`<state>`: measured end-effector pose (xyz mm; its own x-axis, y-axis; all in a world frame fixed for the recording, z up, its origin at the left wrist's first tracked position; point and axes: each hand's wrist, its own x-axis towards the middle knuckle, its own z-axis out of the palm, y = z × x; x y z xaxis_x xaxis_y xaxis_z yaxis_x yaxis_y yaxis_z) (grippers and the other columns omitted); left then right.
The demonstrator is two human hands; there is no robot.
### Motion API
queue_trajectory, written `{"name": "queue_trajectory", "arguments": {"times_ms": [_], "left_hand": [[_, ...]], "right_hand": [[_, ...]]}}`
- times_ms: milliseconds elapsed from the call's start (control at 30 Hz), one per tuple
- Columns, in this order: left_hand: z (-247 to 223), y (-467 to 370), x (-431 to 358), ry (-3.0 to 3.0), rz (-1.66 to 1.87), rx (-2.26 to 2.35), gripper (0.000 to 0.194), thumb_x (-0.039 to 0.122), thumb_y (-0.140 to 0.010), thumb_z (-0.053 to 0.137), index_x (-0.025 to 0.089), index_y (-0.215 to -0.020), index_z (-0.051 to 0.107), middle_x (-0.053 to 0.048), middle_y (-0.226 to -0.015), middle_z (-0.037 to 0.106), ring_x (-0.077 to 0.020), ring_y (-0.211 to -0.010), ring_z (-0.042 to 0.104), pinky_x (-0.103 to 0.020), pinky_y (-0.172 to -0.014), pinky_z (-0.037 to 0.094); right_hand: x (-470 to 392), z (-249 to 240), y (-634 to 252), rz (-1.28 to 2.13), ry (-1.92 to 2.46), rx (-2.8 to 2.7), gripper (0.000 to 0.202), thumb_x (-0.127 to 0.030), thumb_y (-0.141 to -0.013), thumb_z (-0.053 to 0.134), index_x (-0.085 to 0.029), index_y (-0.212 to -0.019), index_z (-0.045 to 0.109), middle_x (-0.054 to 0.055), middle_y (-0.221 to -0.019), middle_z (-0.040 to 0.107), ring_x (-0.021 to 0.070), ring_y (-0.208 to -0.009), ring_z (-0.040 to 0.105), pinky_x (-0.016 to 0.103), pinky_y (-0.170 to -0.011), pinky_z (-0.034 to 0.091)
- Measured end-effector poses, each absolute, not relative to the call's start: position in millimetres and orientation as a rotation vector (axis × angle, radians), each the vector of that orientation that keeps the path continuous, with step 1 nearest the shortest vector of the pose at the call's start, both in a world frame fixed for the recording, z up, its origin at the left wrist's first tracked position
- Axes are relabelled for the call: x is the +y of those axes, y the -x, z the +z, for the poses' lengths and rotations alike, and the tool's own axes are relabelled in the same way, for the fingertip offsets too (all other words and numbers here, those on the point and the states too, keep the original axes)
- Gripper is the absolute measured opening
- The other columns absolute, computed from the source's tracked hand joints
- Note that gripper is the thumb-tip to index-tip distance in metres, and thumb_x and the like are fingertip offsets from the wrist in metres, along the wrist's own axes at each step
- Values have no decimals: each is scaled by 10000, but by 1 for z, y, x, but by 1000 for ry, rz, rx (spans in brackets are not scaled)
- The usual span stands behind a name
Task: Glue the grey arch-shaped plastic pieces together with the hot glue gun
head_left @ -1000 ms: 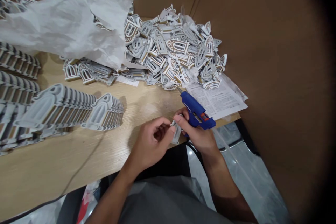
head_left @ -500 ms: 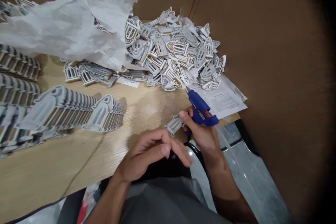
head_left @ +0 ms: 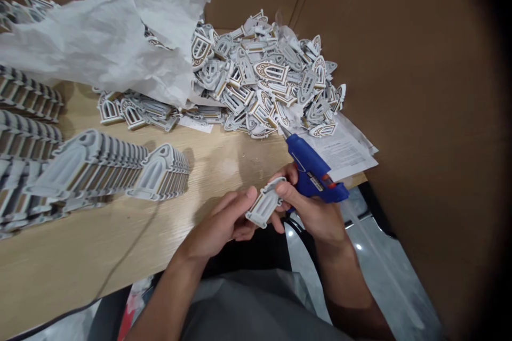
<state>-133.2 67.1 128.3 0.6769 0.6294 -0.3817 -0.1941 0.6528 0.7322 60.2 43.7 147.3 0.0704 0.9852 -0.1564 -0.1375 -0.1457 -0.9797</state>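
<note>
evidently, the background was largely filled by a brown panel (head_left: pixel 420 90), in front of which a pale wooden surface (head_left: pixel 172 245) was set. across its far left part, crumpled white paper (head_left: pixel 104 37) was draped over window-shaped pieces (head_left: pixel 134 113), some of which were left showing at its lower edge. just right of the paper, a loose heap (head_left: pixel 272 72) of similar white pieces was piled, with brown scrollwork seen on several. on the left, more of them were stood on edge in tight rows (head_left: pixel 116 160), pressed face to back. printed sheets (head_left: pixel 352 149) were partly covered by the heap's right side. near the close edge of the surface, the right hand (head_left: pixel 318 218) was wrapped around a blue glue gun (head_left: pixel 310 162), the nozzle being pointed toward the heap, while the upper end of an arched piece (head_left: pixel 264 205) was pinched between its thumb and fingers. the left hand (head_left: pixel 216 232) was half curled at the piece's lower left edge; whether a firm grip was had there could not be told. between the two hands the piece was held tilted, a grey-white face turned upward.
</note>
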Motion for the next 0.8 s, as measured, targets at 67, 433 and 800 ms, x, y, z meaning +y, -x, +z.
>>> {"name": "queue_trajectory", "arguments": {"times_ms": [67,433,800], "left_hand": [[128,134,68,-689,522,645,542,678,-970,711,147,-892,792,-69,-682,689,-77,-500,318,-262,-485,201],[122,133,74,-506,743,595,401,523,-980,784,125,-978,832,-143,-908,802,-29,-514,313,-225,-527,260],[120,132,77,-364,890,664,341,458,-904,865,139,-1018,819,-114,-936,779,-81,-588,487,-234,-540,368]], "right_hand": [[46,149,-56,1329,1261,-974,425,-488,-897,909,-259,-889,551,-14,-892,738,120,-592,630,276,-545,559],[44,131,-67,1187,1226,-1056,631,-860,-950,618,-260,-1044,790,72,-1012,768,174,-597,632,345,-531,512],[34,120,-75,1462,1172,-1155,713,-960,-820,661,-250,-862,710,62,-723,729,230,-590,647,378,-566,553]]}}
